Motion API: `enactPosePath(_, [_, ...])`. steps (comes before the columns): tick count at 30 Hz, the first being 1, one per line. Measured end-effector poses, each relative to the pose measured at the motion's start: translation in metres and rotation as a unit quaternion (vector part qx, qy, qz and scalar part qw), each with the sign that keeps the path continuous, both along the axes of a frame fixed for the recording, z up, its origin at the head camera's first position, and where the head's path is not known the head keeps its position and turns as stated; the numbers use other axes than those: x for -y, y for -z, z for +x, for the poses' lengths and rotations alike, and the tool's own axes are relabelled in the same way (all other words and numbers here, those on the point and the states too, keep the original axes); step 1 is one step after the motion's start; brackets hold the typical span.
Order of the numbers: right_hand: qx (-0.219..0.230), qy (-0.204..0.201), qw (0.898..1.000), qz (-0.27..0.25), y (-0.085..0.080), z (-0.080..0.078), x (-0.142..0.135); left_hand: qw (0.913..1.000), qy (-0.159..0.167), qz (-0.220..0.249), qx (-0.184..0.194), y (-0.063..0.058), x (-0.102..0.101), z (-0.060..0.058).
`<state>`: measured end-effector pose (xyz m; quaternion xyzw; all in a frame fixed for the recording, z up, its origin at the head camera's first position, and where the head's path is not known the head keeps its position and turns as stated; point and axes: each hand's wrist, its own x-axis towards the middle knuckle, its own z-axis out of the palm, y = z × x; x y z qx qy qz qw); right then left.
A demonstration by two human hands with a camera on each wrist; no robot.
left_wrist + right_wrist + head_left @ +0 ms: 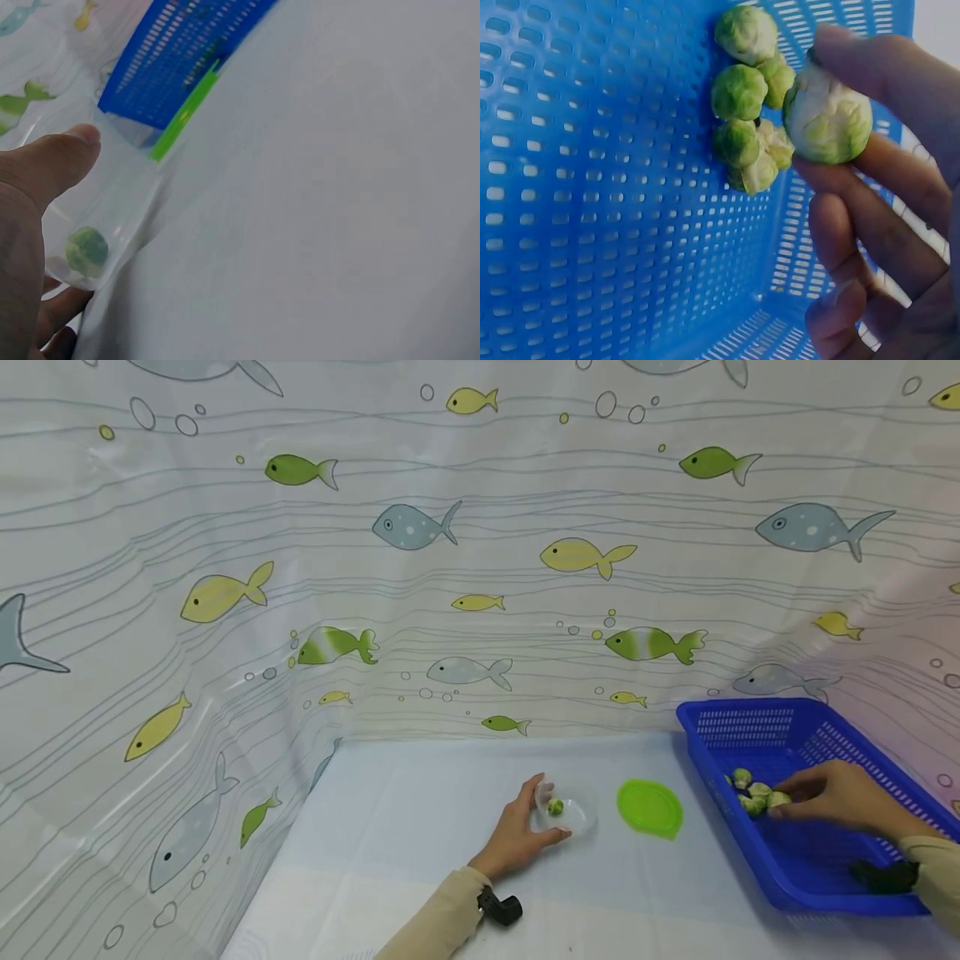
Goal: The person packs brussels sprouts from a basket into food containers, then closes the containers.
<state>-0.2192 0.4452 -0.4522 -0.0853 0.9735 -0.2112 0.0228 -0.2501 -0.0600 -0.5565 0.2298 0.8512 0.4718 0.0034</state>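
My left hand (513,837) grips the side of a small clear plastic bowl (581,818) on the table, thumb at the near side and fingers round the far side. Inside that bowl lies one Brussels sprout (87,251). Over at the right, my right hand (843,797) reaches into a blue basket (798,868). In the right wrist view it pinches a pale green Brussels sprout (829,120) between thumb and fingers. Several more Brussels sprouts (739,91) sit bunched together on the basket floor beside the held one.
A bright green lid (650,808) lies flat on the white table (390,827) between bowl and basket. Behind and at the sides hangs a sheet (420,610) printed with fish. Each wrist wears a black camera (501,907).
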Motion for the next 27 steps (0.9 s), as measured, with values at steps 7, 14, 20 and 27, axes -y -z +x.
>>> enactPosePath(7, [-0.027,-0.009,1.0,-0.008,0.001,0.001,0.002,1.0,0.001,0.0,-0.007,0.001,0.0,-0.001])
enactPosePath(14, [-0.043,-0.004,0.998,-0.044,-0.01,0.004,0.011,1.0,0.001,0.003,-0.006,0.001,0.0,-0.003])
enactPosePath(20, [-0.061,0.001,0.995,-0.075,-0.022,0.002,0.019,0.9999,0.001,0.0,-0.012,-0.001,0.0,-0.004])
enactPosePath(27, [-0.099,0.001,0.99,-0.104,-0.034,0.0,0.033,1.0,0.0,0.0,-0.003,0.001,-0.001,-0.002])
